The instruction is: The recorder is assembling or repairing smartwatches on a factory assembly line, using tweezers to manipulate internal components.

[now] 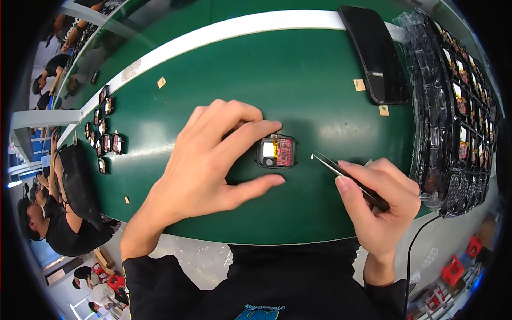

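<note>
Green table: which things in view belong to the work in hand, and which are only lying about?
Belongs to the work:
open square case with red circuit board, by the left hand;
tweezers, in the right hand;
probably the stacked trays and left-side cluster of similar cases.

Seemingly just lying about:
black smartphone;
small tan paper pieces.

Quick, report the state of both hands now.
Left hand: open, thumb and fingers spread around the small black case.
Right hand: closed, holding the dark tweezers.
</note>
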A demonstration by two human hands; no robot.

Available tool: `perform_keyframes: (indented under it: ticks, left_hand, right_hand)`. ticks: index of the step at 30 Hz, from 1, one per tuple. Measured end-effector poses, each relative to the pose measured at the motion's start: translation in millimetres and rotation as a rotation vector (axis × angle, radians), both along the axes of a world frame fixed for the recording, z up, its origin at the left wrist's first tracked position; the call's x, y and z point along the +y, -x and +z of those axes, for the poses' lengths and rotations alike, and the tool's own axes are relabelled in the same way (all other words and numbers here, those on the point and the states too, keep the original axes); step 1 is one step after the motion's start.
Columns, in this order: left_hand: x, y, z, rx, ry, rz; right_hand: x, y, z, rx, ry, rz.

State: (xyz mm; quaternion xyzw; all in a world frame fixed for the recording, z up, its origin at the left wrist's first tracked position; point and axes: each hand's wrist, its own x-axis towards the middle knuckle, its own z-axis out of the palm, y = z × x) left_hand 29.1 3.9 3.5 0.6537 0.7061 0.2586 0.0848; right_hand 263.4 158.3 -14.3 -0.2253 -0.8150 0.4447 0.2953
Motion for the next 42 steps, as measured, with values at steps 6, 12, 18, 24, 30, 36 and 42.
perform_keyframes:
  ticks: [6, 12, 18, 24, 30, 36, 42]
  left_hand:
    - [4, 3, -2, -0.008, 0.024, -0.067]
    - [-2, -1, -4, -0.157, 0.059, -0.141]
    - [1, 1, -9, -0.15, 0.036, -0.13]
    - [2, 6, -11, -0.14, 0.033, -0.164]
    - [2, 7, -10, -0.117, 0.015, -0.184]
    - [4, 5, -11, -0.143, 0.051, -0.12]
    - [6, 7, -9, -0.123, 0.037, -0.136]
  right_hand:
    - [4, -4, 0, 0.017, 0.003, -0.004]
    - [6, 0, 11, -0.065, 0.234, 0.079]
    - [3, 16, 2, -0.067, 0.039, 0.19]
    - [1, 19, -2, -0.071, -0.065, 0.156]
    - [0, 17, -4, -0.059, -0.093, 0.154]
    - [0, 13, -7, -0.029, -0.15, 0.142]
    - [2, 15, -15, 0.077, -0.249, 0.163]
